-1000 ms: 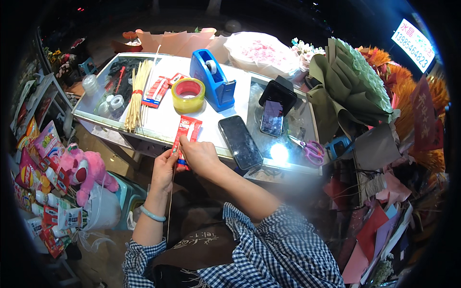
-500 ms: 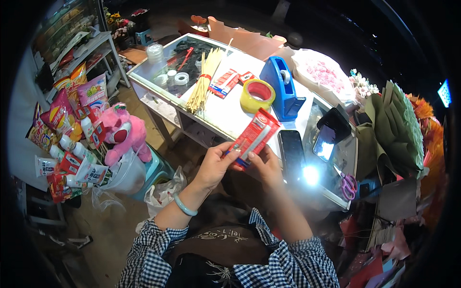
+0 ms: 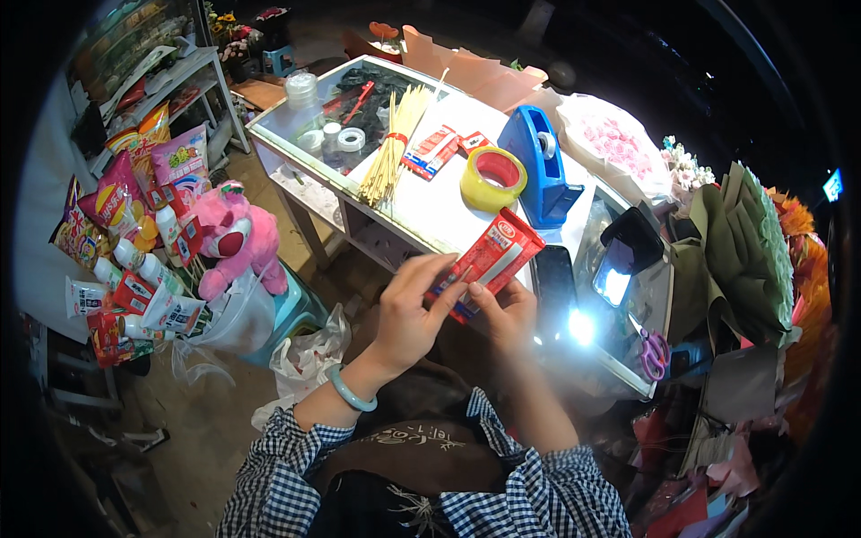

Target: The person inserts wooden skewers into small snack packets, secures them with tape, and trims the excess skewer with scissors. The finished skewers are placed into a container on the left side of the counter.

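Observation:
Between both hands I hold a red snack packet (image 3: 496, 254), tilted up to the right over the table's near edge. My left hand (image 3: 414, 307) grips its lower left side, thumb across the front. My right hand (image 3: 508, 314) pinches its lower end, thumb on the front as well. Whatever lies behind the packet is hidden. Just beyond it are a roll of yellow tape (image 3: 493, 179) and a blue tape dispenser (image 3: 541, 166). Another red packet (image 3: 432, 152) lies flat beside a bundle of wooden skewers (image 3: 395, 148) tied with a red band.
Two phones, a dark one (image 3: 554, 282) and one with a lit screen (image 3: 613, 280), lie right of my hands, near purple-handled scissors (image 3: 655, 354). Wrapped bouquets (image 3: 610, 139) line the far side. At left stand a snack bouquet (image 3: 148, 260) and a pink plush toy (image 3: 235, 238).
The packet and both hands have shifted slightly right and down in the view. My left fingers now reach farther over the packet's left edge. Both hands still hold it.

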Tool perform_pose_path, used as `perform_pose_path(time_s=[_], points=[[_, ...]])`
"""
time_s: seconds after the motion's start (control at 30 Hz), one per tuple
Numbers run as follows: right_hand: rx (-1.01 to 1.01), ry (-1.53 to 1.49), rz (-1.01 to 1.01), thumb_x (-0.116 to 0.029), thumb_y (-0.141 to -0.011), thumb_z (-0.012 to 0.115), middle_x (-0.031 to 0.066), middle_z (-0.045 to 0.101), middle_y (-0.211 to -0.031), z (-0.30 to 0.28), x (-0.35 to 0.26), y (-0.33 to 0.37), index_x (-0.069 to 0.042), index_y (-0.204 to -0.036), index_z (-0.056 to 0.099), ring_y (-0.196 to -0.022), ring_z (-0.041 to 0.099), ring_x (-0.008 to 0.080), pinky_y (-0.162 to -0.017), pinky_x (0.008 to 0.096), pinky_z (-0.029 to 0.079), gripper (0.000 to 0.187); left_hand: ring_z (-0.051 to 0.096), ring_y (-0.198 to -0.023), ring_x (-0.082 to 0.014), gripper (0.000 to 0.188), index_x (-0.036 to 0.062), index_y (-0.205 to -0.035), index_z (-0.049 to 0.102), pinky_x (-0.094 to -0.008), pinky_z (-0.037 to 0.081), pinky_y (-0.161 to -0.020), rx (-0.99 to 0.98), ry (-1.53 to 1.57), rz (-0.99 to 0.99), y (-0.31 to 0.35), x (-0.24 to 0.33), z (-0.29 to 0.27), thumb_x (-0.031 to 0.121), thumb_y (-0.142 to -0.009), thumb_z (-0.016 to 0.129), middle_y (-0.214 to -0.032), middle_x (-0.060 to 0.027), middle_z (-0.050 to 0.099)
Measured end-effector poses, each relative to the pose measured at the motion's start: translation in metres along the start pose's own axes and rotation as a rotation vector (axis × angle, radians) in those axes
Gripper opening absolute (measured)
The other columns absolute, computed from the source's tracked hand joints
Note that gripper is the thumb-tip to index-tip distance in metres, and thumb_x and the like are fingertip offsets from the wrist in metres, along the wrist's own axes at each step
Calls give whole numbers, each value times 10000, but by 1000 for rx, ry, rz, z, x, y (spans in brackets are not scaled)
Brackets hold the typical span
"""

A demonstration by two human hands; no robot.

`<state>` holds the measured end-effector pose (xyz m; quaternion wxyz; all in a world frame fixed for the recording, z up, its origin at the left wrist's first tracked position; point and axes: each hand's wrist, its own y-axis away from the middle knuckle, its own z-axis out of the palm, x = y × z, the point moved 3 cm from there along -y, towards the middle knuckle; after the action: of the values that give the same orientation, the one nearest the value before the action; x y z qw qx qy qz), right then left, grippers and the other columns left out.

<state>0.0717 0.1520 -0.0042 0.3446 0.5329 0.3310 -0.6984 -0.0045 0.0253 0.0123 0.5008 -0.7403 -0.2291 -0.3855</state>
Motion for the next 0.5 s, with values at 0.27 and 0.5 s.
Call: perform_pose_path(time_s=[0.27,0.5], points=[[-191,-130,33,-52,-840,653,94,628,-1047,14,-20,4,42,-1098,549,-952,593,139,-857,292,475,293,606,-743,-77,200,-24,-1012,629,-208,490,-670,-287,737,-542,-4,-15,-3,75,-842,664,-855,-64,666],[-393,261,-68,-103,-877,618,77,645,-907,14,-37,-16,16,-1053,555,-834,584,104,-747,270,486,221,621,-792,-90,192,-30,-1010,608,-220,501,-727,-74,715,-389,-9,-10,-21,36,-836,656,-902,-70,667]])
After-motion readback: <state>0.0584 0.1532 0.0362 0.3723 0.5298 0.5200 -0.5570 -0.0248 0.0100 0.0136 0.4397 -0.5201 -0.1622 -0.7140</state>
